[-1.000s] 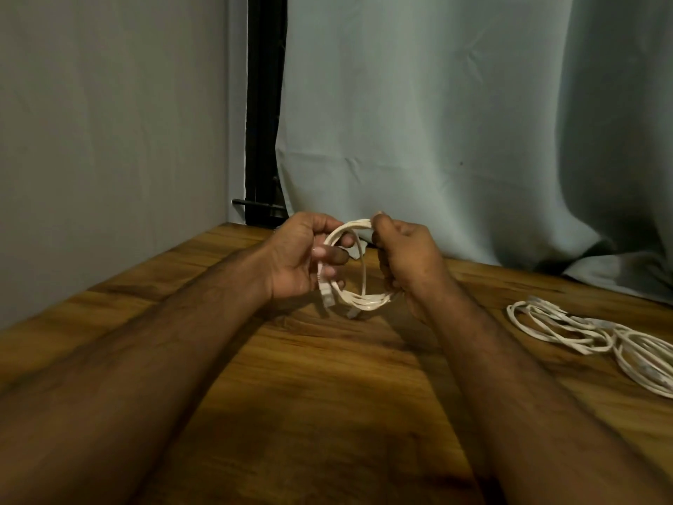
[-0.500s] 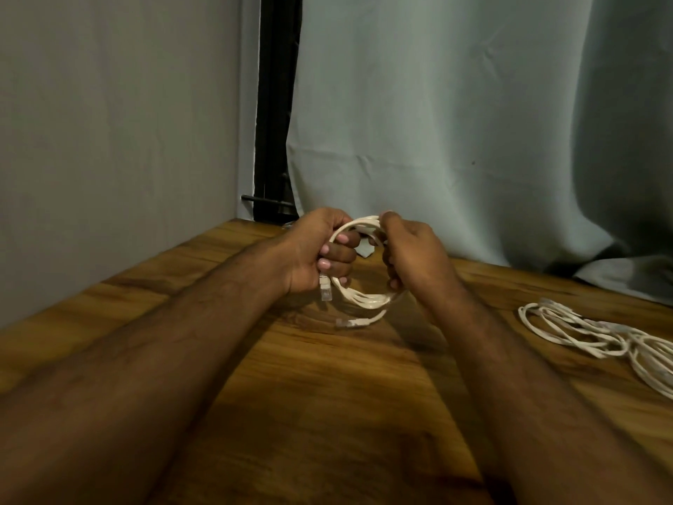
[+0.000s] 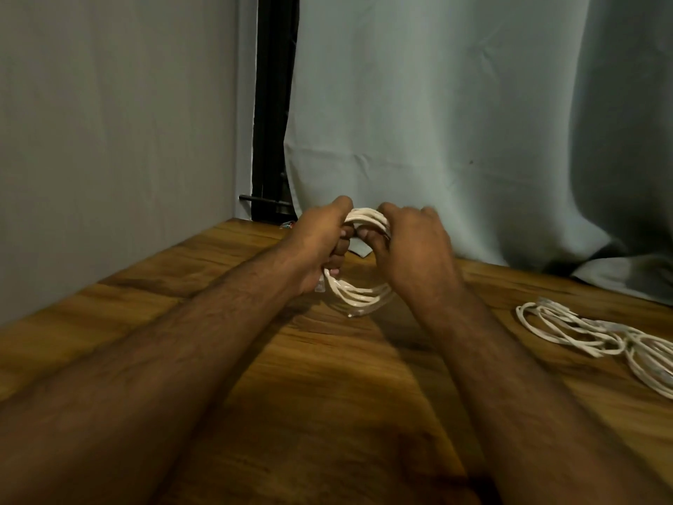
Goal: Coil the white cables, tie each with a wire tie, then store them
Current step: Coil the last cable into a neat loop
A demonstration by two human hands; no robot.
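Single head-worn wide-angle view, looking forward and down along both forearms, close above the brown wood-grain table [image 3: 327, 395], facing the pale grey-green curtain [image 3: 437, 103] behind the table, grey wall at the table's left edge.

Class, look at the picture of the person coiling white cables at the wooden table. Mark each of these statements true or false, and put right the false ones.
1. Both hands hold the coiled cable. True: the left hand and the right hand each grip one side of it.
2. The coil lies flat on the table. False: it is held upright between the hands.
3. More white cables lie on the table to the person's right. True.
4. Those other cables are stored in a box. False: they lie loose on the bare wood.
5. A curtain hangs behind the table. True.
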